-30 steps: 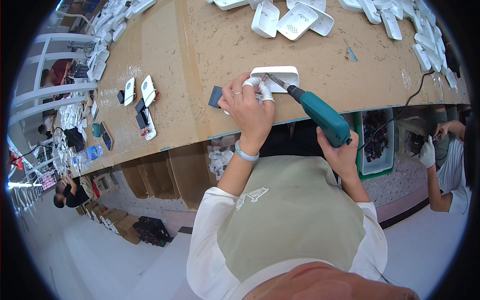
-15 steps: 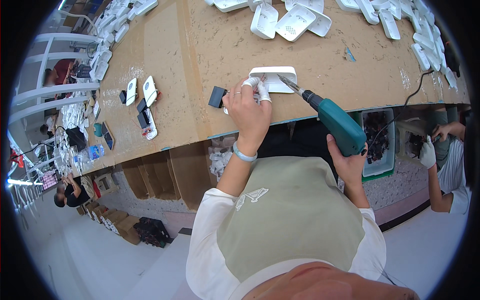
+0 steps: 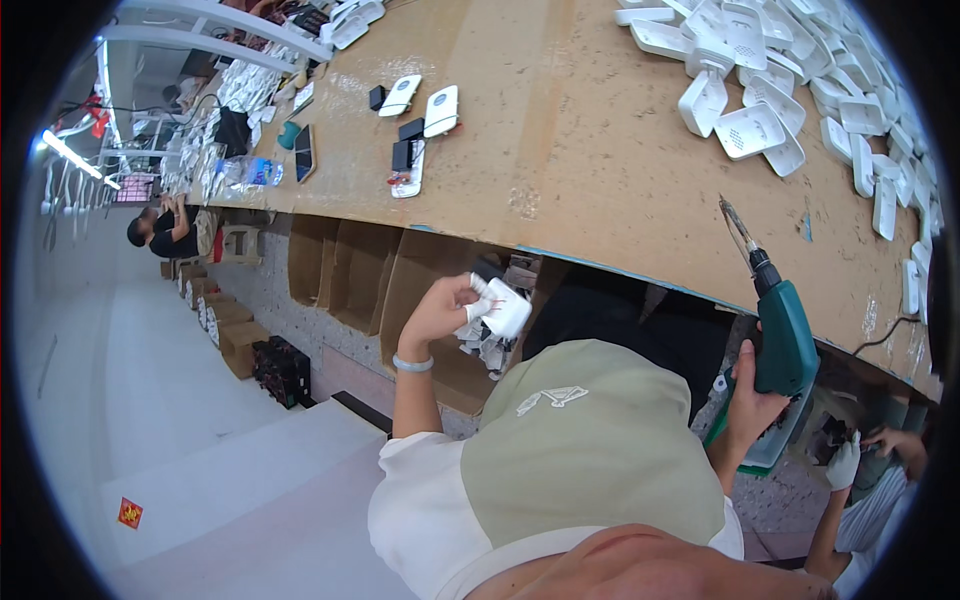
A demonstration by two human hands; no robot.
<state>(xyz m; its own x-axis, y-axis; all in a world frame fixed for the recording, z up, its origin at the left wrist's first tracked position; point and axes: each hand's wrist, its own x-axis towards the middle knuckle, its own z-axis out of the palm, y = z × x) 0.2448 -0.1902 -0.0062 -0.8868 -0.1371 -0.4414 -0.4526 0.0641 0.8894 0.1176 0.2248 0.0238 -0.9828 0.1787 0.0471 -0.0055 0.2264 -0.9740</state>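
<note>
My left hand [image 3: 445, 312], with white wraps on its fingertips, is closed on a white plastic housing [image 3: 510, 312]. Thin red wires show on the housing, and a dark block [image 3: 488, 267] is right beside it. That hand is off the table's front edge, above a cardboard box [image 3: 420, 272] with white parts in it. In my right hand [image 3: 750, 408] is a green soldering gun [image 3: 788, 340], its metal tip slanting up and left over the tabletop. The tip touches no part.
White plastic shells [image 3: 750, 132] lie heaped at the far right of the cardboard-covered table [image 3: 600, 150]. White plates with black blocks [image 3: 408, 155] lie on the left. A black cable [image 3: 885, 340] runs near the right edge. A co-worker's gloved hand [image 3: 843, 465] is at lower right.
My left hand has lifted the white housing from the table and carried it left, past the front edge. The soldering gun stays in my right hand. The whole view has turned left.
</note>
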